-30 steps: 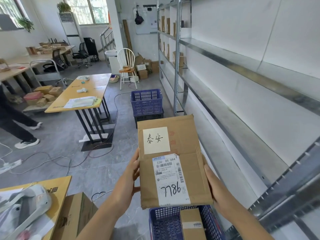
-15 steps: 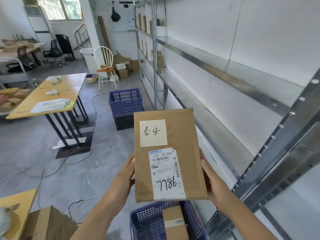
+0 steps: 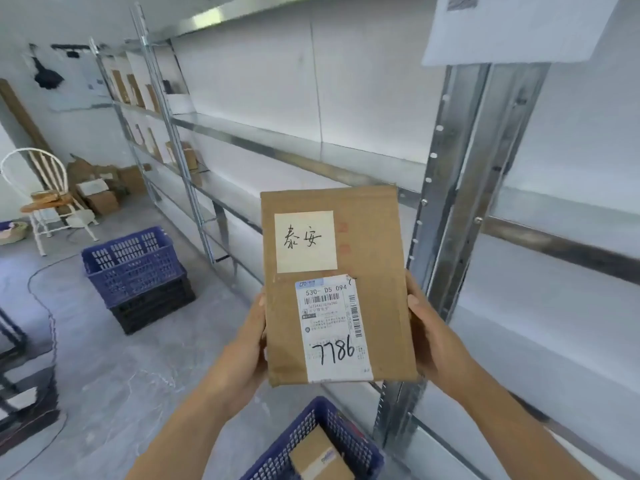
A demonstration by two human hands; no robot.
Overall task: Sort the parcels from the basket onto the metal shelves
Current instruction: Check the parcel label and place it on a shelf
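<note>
A flat brown cardboard parcel (image 3: 337,285) is held upright in the air between both hands, in front of a steel upright (image 3: 450,216) of the metal shelves (image 3: 294,147). The left hand (image 3: 247,344) has its grip closed on the parcel's lower left edge; the right hand (image 3: 431,337) has its grip closed on the lower right edge, fingers behind. The parcel's face carries a cream note (image 3: 305,241) with handwritten characters above a white shipping label (image 3: 333,327) marked "7786". Directly below, a blue plastic basket (image 3: 332,434) holds a smaller cardboard box (image 3: 317,457). Farther left, another blue basket (image 3: 133,259) sits stacked on a black crate (image 3: 152,304) on the grey floor.
</note>
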